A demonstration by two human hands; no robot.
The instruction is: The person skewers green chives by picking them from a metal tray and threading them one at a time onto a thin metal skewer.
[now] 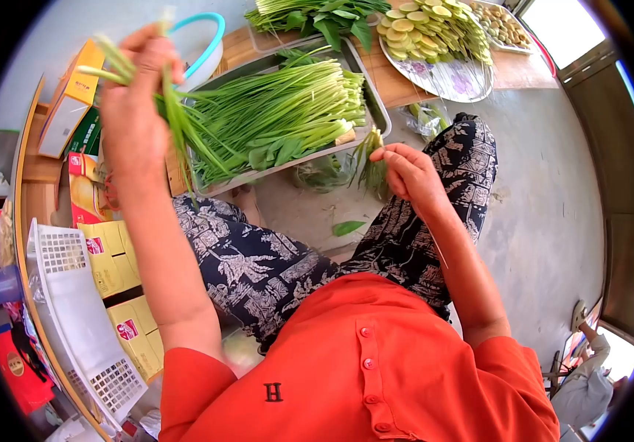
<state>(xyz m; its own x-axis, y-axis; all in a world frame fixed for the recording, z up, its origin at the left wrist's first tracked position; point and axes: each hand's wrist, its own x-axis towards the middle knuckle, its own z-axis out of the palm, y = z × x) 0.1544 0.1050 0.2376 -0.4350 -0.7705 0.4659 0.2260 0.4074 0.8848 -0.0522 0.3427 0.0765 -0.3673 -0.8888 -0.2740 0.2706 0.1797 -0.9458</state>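
Observation:
My left hand [144,96] is raised at the upper left, somewhat blurred, its fingers closed around a small bunch of leafy greens [178,121]. Their pale stems stick out past the fingers and the long green leaves hang down. My right hand [409,173] is above my knee, pinching a thin skewer [441,254] whose end shows below the hand. Greens [371,162] hang at the skewer's other end, just beyond my fingertips. Between my hands lies a metal tray [380,103] piled with long chive-like greens [273,110] and some broader leaves.
Behind the tray are leafy greens [324,18], a plate [472,85] of skewered yellow slices [424,29] and a tray of small brown pieces [501,26]. Plastic bags [324,173] lie below. A white basket [88,317] and boxes [114,258] stand left; a person [586,390] is lower right.

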